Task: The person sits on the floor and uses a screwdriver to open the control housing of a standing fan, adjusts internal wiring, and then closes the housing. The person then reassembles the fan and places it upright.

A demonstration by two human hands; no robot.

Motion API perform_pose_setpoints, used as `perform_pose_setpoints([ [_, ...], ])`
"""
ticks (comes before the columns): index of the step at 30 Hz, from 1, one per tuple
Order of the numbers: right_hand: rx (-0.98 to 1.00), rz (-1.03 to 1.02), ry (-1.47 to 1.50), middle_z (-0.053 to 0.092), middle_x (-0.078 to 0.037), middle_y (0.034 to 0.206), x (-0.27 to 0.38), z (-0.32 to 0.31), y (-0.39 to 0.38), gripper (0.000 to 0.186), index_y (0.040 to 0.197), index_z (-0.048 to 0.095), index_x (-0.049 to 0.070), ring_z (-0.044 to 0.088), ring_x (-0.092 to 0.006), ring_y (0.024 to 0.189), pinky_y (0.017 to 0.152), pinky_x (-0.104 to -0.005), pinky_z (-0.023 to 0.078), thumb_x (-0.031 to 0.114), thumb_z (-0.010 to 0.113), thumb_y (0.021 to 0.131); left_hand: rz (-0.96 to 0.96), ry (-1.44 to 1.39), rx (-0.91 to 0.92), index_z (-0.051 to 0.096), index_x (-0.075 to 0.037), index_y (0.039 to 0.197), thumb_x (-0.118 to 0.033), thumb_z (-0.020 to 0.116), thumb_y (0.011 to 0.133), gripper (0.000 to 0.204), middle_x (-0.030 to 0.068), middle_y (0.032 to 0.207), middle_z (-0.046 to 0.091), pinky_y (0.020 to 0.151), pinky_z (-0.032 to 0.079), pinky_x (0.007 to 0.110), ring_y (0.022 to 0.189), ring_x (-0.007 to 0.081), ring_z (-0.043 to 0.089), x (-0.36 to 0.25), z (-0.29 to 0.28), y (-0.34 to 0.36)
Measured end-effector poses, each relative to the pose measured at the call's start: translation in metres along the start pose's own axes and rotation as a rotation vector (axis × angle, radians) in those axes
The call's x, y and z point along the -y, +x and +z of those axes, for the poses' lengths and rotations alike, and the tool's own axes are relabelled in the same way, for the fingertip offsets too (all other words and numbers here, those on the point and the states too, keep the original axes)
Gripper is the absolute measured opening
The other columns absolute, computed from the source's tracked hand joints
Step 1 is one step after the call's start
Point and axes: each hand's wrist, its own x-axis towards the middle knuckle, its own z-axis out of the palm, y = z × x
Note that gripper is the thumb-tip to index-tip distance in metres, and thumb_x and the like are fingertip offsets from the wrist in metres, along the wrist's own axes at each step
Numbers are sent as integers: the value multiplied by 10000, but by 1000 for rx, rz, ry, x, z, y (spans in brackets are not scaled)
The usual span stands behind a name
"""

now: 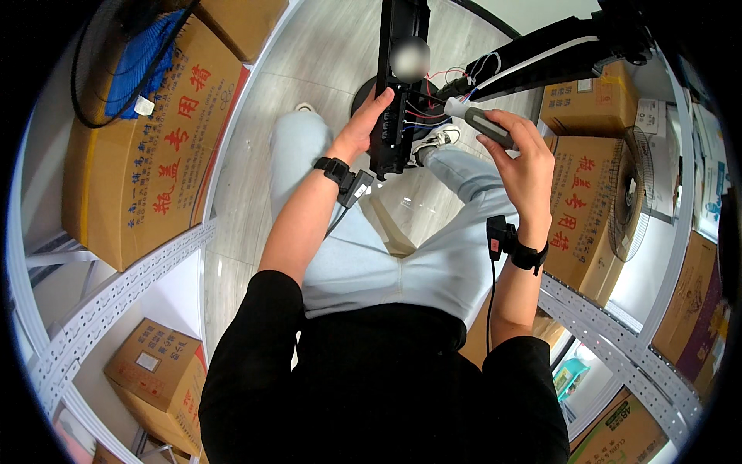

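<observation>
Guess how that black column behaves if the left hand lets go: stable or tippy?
Likely tippy: the column is tall and narrow, and the left hand steadies it. Its round base probably helps. Loose wires look floppy and could snag.

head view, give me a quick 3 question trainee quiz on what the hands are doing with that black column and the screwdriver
1. True or false: the left hand rests on the black upright column.
2. Which hand holds the grey-handled screwdriver? A) left B) right C) neither
3. Fill in: red, blue and white ___ run out of the column's open side toward the screwdriver tip.

Key:
1. True: its fingers grip the column's edge.
2. B: the right hand wraps the handle, tip pointing at the column.
3. wires
</observation>
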Motion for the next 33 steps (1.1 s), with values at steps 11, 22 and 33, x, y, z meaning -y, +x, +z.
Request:
perform_pose_setpoints([
  [11, -133, 60, 49, 710, -85, 1087, -7, -8, -13, 344, 1099, 708, 78, 689, -205, 915, 781, -271, 544, 31, 798, 770, 46, 2, -127, 399, -82, 1443, -424, 556, 1015, 570, 62, 1326, 579, 957, 532, 352, 1144, 171, 610, 8, -10, 4],
  [22, -683, 650, 1736, 659, -152, 1009, -114, -32, -117, 323, 1175, 586, -35, 622, -171, 778, 640, -249, 508, 246, 580, 1017, 271, 176, -173, 267, -117, 1531, -192, 600, 1009, 624, 41, 1462, 432, 1121, 357, 374, 1296, 193, 459, 11, -6, -3],
  [33, -894, 531, 1649, 675, -115, 1134, -154, -104, -193, 354, 1229, 595, 32, 617, -155, 940, 745, -271, 472, 325, 532, 1041, 319, 744, -116, 456, 8, 1390, -58, 672, 935, 508, 60, 1328, 559, 1074, 384, 337, 1187, 175, 532, -3, 25, 18],
])
